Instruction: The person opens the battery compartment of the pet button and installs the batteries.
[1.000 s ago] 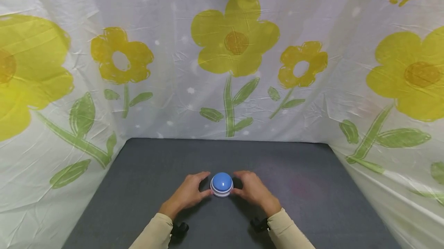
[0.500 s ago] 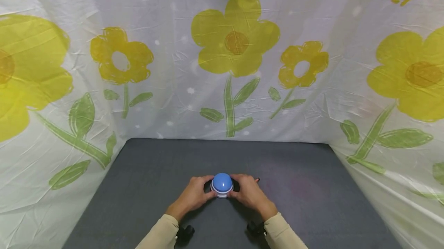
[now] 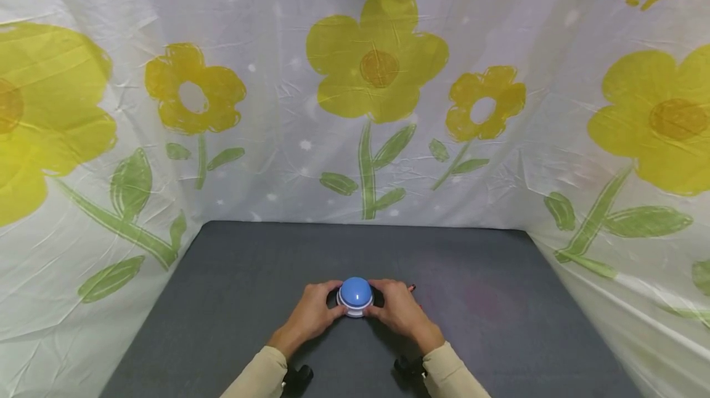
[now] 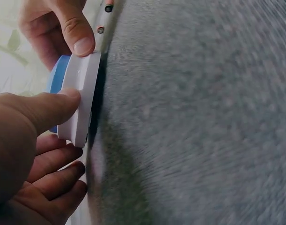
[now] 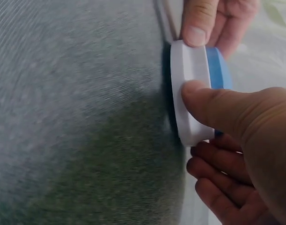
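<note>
Short of table's far edge (image 3: 363,227), grips (image 3: 312,310) pinching button (image 3: 356,292)

The right grip (image 3: 400,307) partly hides a red-and-black item (image 3: 412,288) too small to identify.

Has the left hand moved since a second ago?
Yes. In the head view, against the middle flower on the backdrop, the left hand has shifted rightward and slightly toward the person, closer in on the button.
</note>
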Tool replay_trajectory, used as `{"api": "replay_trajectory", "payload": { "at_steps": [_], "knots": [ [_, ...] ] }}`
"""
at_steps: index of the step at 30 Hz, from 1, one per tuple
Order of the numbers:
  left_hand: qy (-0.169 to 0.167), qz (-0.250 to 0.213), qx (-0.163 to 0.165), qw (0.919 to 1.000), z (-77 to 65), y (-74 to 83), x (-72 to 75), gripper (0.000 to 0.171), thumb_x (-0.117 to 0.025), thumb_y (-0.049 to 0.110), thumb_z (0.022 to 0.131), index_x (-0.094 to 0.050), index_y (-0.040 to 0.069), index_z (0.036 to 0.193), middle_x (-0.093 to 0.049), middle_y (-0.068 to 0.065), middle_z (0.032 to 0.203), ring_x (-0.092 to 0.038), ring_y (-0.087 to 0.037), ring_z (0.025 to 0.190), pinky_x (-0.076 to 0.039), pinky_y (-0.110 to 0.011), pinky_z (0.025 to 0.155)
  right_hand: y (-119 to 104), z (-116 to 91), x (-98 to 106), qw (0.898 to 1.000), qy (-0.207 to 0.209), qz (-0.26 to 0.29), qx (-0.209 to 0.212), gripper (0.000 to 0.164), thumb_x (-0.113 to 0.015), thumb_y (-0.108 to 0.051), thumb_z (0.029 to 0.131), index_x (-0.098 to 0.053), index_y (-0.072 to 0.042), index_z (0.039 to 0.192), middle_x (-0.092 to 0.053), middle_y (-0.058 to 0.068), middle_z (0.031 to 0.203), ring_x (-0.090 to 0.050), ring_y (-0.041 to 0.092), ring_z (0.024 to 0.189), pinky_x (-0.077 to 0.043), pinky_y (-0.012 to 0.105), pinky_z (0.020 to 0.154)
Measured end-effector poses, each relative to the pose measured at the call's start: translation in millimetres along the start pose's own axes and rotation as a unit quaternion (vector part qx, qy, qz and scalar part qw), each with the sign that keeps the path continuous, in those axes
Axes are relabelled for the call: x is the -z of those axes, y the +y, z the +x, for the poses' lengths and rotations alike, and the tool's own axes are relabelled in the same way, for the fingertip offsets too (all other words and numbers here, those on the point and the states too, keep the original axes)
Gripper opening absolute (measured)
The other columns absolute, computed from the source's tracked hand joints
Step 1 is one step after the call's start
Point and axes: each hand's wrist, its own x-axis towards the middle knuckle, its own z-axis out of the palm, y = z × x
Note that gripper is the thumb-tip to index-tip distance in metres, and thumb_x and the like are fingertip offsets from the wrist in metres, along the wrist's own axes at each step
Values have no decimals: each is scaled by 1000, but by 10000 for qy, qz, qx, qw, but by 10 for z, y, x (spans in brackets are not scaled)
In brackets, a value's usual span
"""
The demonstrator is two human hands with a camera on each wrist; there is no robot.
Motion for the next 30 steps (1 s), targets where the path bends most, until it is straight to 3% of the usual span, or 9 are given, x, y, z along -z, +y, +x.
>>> {"api": "replay_trajectory", "payload": {
  "at_steps": [4,10,18,22,26,30],
  "knots": [
    [-92,-243,378,9989,-32,121,141,51,-90,21,91,-74,-2,133,-78,-20,130,-73,-39,126,-57,-62,112,-54,1,38,9993,3,298,-240,51,-90,-20,89,-74,4,132,-78,20,129,-75,36,123,-58,60,109],
    [0,-411,651,9970,-39,173,294,47,-84,28,97,-75,3,136,-77,-15,134,-70,-36,132,-54,-61,118,-168,35,167,9972,188,610,-387,42,-85,-28,97,-78,-5,131,-81,9,127,-76,27,122,-57,59,108],
    [271,-886,857,9920,-55,226,396,41,-81,28,100,-77,4,132,-79,-11,130,-74,-33,126,-58,-58,113,-246,28,268,9976,156,655,-168,51,-85,-8,93,-71,0,141,-79,13,131,-76,30,122,-63,53,105],
    [526,-1525,1196,9796,-53,262,415,40,-82,31,100,-79,3,127,-81,-13,124,-79,-29,114,-66,-51,101,-281,25,267,9957,476,785,-143,42,-80,-5,98,-72,1,139,-80,13,127,-77,28,118,-64,52,103],
    [842,-2093,1699,9593,-40,329,446,40,-84,38,98,-82,6,122,-83,-10,115,-80,-23,104,-69,-40,90,-334,46,272,9920,835,929,-184,36,-79,-8,100,-76,-2,135,-81,10,124,-79,24,112,-66,52,98],
    [950,-2340,1977,9472,-36,404,480,43,-80,41,101,-82,4,123,-83,-11,112,-81,-28,99,-69,-39,87,-389,76,292,9893,1059,961,-282,32,-78,-13,101,-78,-4,132,-83,8,119,-80,21,108,-68,50,93]
  ]
}}
